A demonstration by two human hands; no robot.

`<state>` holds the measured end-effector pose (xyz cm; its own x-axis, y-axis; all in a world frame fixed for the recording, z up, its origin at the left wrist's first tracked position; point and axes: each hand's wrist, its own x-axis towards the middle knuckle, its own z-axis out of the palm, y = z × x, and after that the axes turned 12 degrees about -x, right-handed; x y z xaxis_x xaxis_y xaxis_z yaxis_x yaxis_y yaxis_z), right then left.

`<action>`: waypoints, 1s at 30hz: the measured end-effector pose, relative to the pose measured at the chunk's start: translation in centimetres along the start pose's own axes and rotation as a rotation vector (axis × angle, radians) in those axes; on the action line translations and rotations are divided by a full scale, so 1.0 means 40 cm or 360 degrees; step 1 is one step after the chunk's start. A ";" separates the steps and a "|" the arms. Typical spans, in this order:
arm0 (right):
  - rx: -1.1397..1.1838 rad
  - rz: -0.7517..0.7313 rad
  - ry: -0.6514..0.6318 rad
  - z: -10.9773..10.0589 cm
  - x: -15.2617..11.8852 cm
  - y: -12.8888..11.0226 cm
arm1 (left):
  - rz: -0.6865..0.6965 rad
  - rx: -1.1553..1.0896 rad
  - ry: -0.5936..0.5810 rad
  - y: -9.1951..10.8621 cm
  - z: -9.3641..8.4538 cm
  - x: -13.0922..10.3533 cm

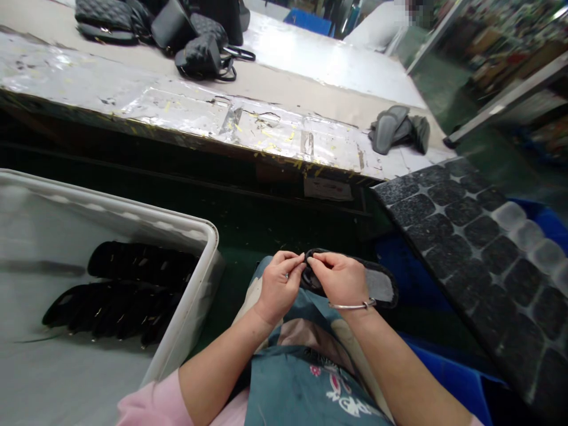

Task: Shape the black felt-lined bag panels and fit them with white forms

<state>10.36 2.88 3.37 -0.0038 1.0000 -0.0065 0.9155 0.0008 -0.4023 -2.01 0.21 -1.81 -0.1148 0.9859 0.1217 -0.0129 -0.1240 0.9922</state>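
Note:
Over my lap, a dark, elongated piece (380,286) with a pale grey panel and black fuzzy edging stretches out to the right; its exact kind is unclear. My left hand (280,283) pinches the black end of this piece between thumb and fingertips. Right against it, my right hand (341,279) also pinches the black edge, and its palm hides the middle of the piece. The two sets of fingertips nearly touch. Whatever small detail lies between them is too hidden to make out.
A white bin (213,236) on the left holds rows of black bags (119,313). Black quilted bags (202,56) and grey padded pieces (393,130) lie on the worn table (186,106) ahead. A board with dark rounded pads (465,236) slants at right, above blue containers (448,378).

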 end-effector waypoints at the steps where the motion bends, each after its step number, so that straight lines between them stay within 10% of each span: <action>1: -0.0041 -0.0009 0.0023 0.001 0.001 -0.004 | 0.0011 0.0000 0.0006 0.000 0.001 0.000; 10: -0.0366 0.0111 -0.0280 -0.012 0.047 -0.031 | 0.0094 0.0042 -0.0028 -0.006 0.001 -0.003; 19: 0.0316 0.0468 -0.0681 -0.040 0.061 -0.003 | 0.0112 0.0080 -0.0098 -0.005 -0.004 0.004; 30: 0.0069 0.0219 -0.0356 -0.029 0.028 -0.009 | 0.0102 0.0042 -0.0074 -0.001 -0.002 0.000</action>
<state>10.48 4.02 4.58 0.0263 0.9641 -0.2644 0.8954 -0.1403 -0.4225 -2.07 0.22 -1.85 -0.0680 0.9803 0.1855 0.0194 -0.1846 0.9826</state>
